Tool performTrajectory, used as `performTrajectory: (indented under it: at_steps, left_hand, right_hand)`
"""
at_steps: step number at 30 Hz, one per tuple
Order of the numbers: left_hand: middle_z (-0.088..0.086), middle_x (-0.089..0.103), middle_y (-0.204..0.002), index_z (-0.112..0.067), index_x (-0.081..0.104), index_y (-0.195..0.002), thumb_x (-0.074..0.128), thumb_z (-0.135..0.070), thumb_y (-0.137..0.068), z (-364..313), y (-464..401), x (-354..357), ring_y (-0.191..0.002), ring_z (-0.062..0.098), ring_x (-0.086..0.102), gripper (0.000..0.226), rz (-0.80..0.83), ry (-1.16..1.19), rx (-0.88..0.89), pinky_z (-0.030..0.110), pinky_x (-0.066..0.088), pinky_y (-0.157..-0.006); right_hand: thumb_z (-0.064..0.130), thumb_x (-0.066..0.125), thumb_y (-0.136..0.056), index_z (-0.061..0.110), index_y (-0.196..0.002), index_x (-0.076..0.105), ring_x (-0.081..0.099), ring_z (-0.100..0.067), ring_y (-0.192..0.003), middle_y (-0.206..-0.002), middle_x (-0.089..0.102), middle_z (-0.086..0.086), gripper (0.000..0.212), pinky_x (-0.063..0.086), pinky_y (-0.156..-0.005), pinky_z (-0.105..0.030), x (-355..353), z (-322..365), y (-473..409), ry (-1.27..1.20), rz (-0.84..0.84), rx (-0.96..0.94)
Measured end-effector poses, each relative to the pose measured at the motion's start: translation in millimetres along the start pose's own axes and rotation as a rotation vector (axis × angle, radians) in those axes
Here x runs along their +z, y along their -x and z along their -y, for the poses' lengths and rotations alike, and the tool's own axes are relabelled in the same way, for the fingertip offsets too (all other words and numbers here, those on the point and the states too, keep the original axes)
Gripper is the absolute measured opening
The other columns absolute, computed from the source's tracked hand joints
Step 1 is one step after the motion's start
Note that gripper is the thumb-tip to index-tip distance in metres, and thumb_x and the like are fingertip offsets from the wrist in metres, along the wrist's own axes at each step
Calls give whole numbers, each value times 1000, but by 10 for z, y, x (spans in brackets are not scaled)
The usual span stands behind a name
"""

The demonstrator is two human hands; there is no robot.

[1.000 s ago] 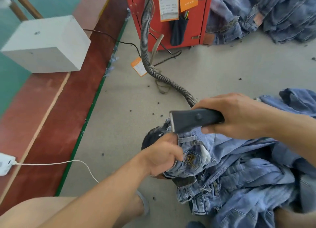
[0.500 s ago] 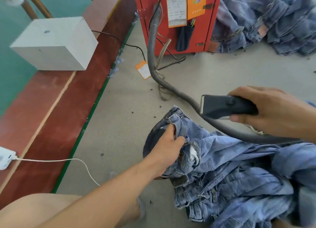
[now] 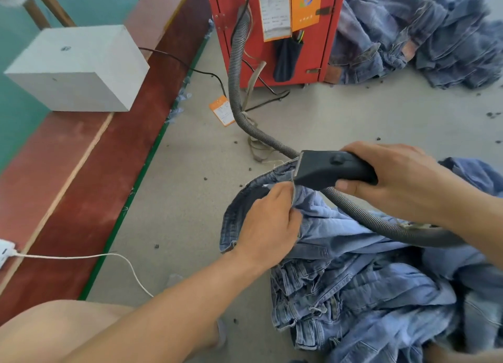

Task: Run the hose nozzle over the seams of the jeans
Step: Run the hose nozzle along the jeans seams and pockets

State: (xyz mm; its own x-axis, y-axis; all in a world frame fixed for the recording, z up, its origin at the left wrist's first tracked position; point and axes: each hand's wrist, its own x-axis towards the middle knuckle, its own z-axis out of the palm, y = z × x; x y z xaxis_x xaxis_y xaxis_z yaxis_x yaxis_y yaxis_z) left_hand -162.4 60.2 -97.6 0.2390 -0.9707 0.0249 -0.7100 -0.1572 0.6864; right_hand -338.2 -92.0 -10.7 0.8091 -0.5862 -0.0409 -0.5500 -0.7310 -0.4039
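Item: jeans [image 3: 340, 243], blue denim, bunched in a heap at lower right of the frame on a grey floor [image 3: 190, 199]. One folded edge is raised toward centre frame.

Item: left hand [image 3: 269, 224], centre frame, fingers curled, gripping the raised denim edge from the left side.

Item: right hand [image 3: 402, 180], right of centre, fingers wrapped around the rear of the nozzle [image 3: 326, 169]. Nozzle is dark, flat-mouthed, with its mouth pointing left and touching the denim edge just above the left hand's fingers.

Item: hose [image 3: 236, 85], grey, ribbed. Runs from the red cabinet [image 3: 321, 49] at top centre, down across the floor, passes beneath the nozzle, and lies over the jeans toward the right forearm.

Item: orange tags on the cabinet front; one more orange tag [image 3: 221, 111] lying on the floor beside the hose.

Item: second pile of denim [image 3: 424, 33], upper right of the frame, beside the cabinet.

Item: white box [image 3: 81, 68], upper left, resting on a red-brown board [image 3: 81, 172] that runs along the left side.

Item: white cable [image 3: 81, 257], lower left, crossing from the board onto the floor.

Item: small dark specks scattered over the floor.
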Motion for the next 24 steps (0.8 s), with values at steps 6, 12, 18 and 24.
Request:
performTrajectory:
  at_steps: [6, 12, 18, 24]
  left_hand:
    - [0, 69, -105, -10, 69, -114, 58, -23, -105, 51, -24, 19, -89, 24, 66, 19, -141, -63, -3, 43, 54, -77]
    - [-1, 70, -106, -10, 71, -118, 59, -15, -103, 5, -40, 83, -86, 28, 67, 20, -128, -114, 10, 48, 56, -73]
    - [-17, 61, -87, -8, 71, -120, 54, -24, -107, 34, -95, 88, -78, -1, 58, 27, -193, -50, -55, 17, 49, -71]
    - [-15, 45, -66, -24, 47, -74, 59, -20, -103, 47, -77, 180, -61, 0, 46, 31, -196, -12, -53, 26, 31, -56]
  right_hand:
    - [58, 61, -84, 41, -95, 56, 59, 7, -72, -76, 64, 29, 21, 37, -53, -28, -204, -19, 72, -61, 51, 93]
    - [56, 60, -92, 35, -96, 53, 56, -6, -62, -71, 60, 12, 22, 31, -53, -22, -51, 118, -9, 0, 107, 145]
    - [58, 57, -84, 29, -94, 56, 58, -17, -60, -66, 61, 4, 31, 36, -53, -30, -281, -25, 23, -75, -49, 287]
    - [53, 62, -94, 34, -97, 53, 57, -7, -65, -74, 62, 10, 21, 36, -54, -25, 10, 188, 25, -51, 121, 214]
